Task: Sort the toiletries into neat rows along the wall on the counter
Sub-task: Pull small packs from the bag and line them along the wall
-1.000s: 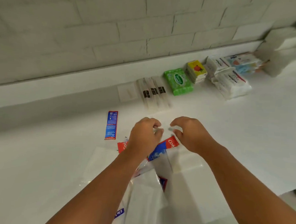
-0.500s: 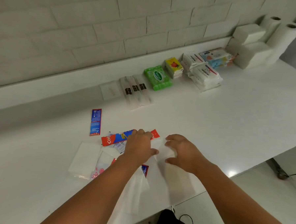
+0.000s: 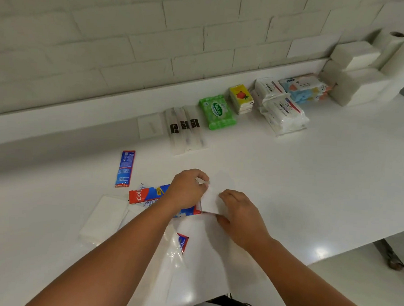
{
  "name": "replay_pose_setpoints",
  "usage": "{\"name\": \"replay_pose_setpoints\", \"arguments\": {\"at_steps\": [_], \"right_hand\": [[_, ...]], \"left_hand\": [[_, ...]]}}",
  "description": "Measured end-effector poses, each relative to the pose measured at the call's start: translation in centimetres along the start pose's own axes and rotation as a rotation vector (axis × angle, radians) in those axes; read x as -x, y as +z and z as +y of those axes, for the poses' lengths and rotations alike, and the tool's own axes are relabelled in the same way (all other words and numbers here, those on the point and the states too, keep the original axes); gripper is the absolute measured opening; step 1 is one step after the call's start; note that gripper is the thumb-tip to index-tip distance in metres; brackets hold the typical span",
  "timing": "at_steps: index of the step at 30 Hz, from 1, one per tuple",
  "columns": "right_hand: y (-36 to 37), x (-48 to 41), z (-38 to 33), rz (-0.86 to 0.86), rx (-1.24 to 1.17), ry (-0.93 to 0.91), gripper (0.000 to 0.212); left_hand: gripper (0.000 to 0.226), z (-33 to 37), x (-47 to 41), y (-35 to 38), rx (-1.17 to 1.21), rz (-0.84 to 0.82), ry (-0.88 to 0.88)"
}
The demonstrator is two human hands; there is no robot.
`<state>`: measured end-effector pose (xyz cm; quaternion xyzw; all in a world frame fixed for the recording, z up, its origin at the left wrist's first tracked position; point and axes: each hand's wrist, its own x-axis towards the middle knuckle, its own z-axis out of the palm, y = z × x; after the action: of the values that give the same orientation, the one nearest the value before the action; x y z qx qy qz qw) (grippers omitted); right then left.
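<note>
Head view — one wide-angle camera worn on the head, facing forward and down over the counter toward the brick wall. Close range: forearms enter from the bottom edge; left hand and right hand, both gripping a white packet, sit mid-frame. Floor shows lower right — straight lines bow at the margins.

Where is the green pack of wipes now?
Head view, upper middle: the green pack lies by the wall, between the long white packets and the yellow tissue packs.
</note>
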<state>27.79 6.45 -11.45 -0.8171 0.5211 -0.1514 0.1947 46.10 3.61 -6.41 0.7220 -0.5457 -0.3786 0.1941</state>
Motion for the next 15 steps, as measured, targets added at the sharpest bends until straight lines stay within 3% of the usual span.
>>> {"name": "replay_pose_setpoints", "arguments": {"at_steps": [6,9,12,15], "right_hand": [[-1.3,-3.3,0.1,0.148,-0.246,0.049,0.015],[-2.3,-5.5,-0.5,0.086,-0.407,0.124,0.021],[-2.9,-8.1,-1.3,-0.032,-0.648,0.251,0.021],[-2.6,-10.5,-2.7,-0.152,-1.044,0.362,0.019]], "left_hand": [[0.016,2.7,-0.7,-2.6,0.521,0.064,-0.19],[0.034,2.9,-1.2,-3.8,0.706,0.155,-0.238],[0.041,1.6,-1.7,-4.5,0.721,0.272,-0.237],[0.029,-0.2,-1.4,-4.9,0.548,0.312,-0.214]]}}
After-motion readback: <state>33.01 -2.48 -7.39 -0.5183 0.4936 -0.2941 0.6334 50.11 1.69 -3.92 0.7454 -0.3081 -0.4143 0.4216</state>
